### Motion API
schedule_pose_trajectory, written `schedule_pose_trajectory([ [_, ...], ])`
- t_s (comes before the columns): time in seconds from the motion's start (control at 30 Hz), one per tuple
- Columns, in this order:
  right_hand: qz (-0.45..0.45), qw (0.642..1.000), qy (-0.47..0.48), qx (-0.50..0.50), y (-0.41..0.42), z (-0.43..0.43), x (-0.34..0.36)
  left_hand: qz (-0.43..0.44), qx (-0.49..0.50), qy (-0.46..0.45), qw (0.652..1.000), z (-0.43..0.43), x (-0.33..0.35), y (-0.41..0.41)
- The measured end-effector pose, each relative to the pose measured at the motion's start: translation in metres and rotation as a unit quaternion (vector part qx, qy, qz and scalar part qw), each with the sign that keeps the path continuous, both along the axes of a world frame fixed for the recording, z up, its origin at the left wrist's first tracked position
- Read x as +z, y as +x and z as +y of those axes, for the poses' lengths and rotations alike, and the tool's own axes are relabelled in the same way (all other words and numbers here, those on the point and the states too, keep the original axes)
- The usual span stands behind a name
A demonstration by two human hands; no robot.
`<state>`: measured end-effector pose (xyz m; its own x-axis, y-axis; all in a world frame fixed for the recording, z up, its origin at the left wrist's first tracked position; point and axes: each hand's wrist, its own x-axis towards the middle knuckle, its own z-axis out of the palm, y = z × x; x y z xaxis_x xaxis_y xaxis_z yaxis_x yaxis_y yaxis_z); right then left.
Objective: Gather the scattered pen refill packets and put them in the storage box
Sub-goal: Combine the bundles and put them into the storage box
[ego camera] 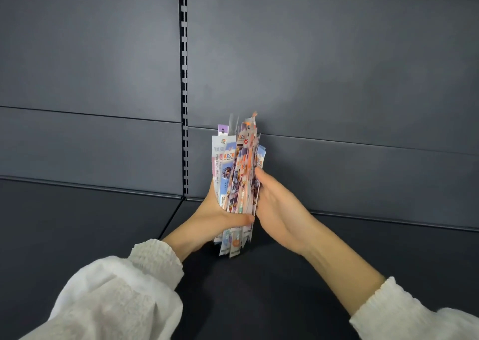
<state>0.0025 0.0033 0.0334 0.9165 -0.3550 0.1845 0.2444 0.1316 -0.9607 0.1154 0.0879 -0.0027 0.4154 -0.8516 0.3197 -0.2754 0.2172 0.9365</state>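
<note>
A thick bundle of several pen refill packets (237, 174), long narrow sleeves printed in white, purple and orange, stands upright between both hands above the dark shelf. My left hand (220, 216) grips the bundle from the left, thumb wrapped across its lower part. My right hand (277, 210) presses against its right side with the thumb on the front edge. The packets' lower ends stick out below the hands, close to the shelf surface. No storage box is in view.
A dark shelf board (90, 223) runs under the hands. Behind it rises a dark grey back panel (337, 80), split by a slotted vertical upright (184, 80). White knit sleeves cover both forearms.
</note>
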Motion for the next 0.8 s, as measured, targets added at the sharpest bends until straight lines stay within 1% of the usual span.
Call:
schedule_pose_trajectory([
  [0.13,0.043,0.992,-0.118,-0.033,-0.007,0.005,0.005,-0.018,0.021,-0.036,0.999,-0.003,0.005,-0.003],
  [0.2,0.028,0.986,-0.149,-0.076,-0.010,0.006,0.014,-0.028,0.032,-0.073,0.996,-0.005,0.010,-0.007],
  [0.3,-0.029,0.977,-0.130,-0.165,-0.005,0.006,0.028,-0.018,0.034,-0.105,0.994,-0.011,0.011,-0.011],
  [0.33,-0.025,0.973,-0.135,-0.186,-0.001,0.008,0.027,-0.025,0.033,-0.099,0.994,-0.013,0.008,-0.013],
  [0.43,0.025,0.963,-0.161,-0.214,0.008,0.012,0.012,-0.059,0.017,-0.053,0.997,-0.017,-0.005,-0.008],
  [0.5,0.034,0.962,-0.142,-0.230,0.011,0.008,0.007,-0.047,0.001,-0.028,0.999,-0.016,-0.011,-0.002],
  [0.67,0.063,0.969,-0.096,-0.220,0.016,0.005,0.014,-0.043,-0.046,-0.007,0.998,-0.015,-0.008,-0.004],
  [0.8,0.067,0.976,-0.043,-0.200,0.025,0.013,0.028,-0.033,-0.038,-0.017,0.999,-0.009,0.005,-0.002],
])
